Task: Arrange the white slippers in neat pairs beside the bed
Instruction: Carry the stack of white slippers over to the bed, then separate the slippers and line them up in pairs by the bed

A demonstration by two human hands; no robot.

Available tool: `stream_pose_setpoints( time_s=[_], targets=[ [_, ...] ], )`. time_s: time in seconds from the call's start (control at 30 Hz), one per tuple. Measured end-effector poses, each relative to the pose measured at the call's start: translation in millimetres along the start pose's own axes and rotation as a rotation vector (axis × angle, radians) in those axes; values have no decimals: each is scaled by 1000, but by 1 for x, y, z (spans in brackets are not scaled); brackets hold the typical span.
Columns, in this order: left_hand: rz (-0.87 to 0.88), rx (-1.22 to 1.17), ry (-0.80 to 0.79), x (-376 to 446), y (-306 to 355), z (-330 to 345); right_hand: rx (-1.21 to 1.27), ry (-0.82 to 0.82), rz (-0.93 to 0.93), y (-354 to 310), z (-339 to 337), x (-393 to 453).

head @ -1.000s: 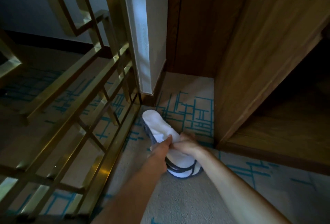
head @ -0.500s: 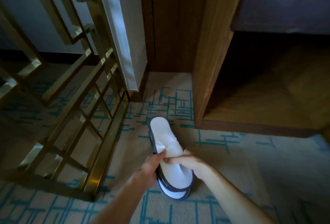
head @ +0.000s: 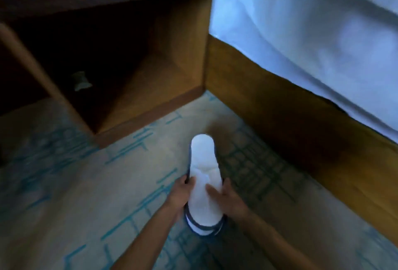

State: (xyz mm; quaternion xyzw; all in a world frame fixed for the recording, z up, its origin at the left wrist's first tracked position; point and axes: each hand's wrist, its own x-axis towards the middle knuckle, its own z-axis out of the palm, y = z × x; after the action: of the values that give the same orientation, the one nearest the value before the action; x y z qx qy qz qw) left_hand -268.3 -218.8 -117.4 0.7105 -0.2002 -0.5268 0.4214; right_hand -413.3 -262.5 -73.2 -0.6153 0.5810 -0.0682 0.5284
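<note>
The white slippers (head: 204, 180) are sitting stacked one on top of the other, and only the dark-edged rim of the lower one is peeking out at 6 o'clock. The soft upper sole is facing up, its rounded end pointing toward 12 o'clock. The stack is lying low in the centre of view over the patterned carpet (head: 90, 187), with the bed (head: 305, 39) standing near, toward 2 o'clock.

two bare forearms come into view from the near edge, no sleeves showing on either. the left hand (head: 183, 193) and right hand (head: 226, 196) wear no gloves, rings, or watch that can be made out; the picture is dim and a little blurred.
</note>
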Motion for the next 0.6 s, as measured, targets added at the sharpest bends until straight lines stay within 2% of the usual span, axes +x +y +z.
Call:
stream_pose_setpoints(
  time_s=[0.07, 0.13, 0.23, 0.37, 0.47, 0.6],
  targets=[
    [-14, 203, -72, 5, 2, 51, 71, 90, 16, 26, -38, -20],
    [-8, 310, -125, -10, 11, 93, 197, 56, 48, 54, -67, -39],
    [-10, 315, -263, -38, 14, 136, 229, 57, 182, 96, -94, -62],
    [32, 323, -403, -37, 14, 171, 256, 135, 298, 136, -113, -65],
    [170, 371, -445, -16, 8, 200, 174, 241, 285, 151, -125, -52],
    [280, 537, -388, -11, -9, 225, -31, 313, 230, 172, -127, -53]
  ],
)
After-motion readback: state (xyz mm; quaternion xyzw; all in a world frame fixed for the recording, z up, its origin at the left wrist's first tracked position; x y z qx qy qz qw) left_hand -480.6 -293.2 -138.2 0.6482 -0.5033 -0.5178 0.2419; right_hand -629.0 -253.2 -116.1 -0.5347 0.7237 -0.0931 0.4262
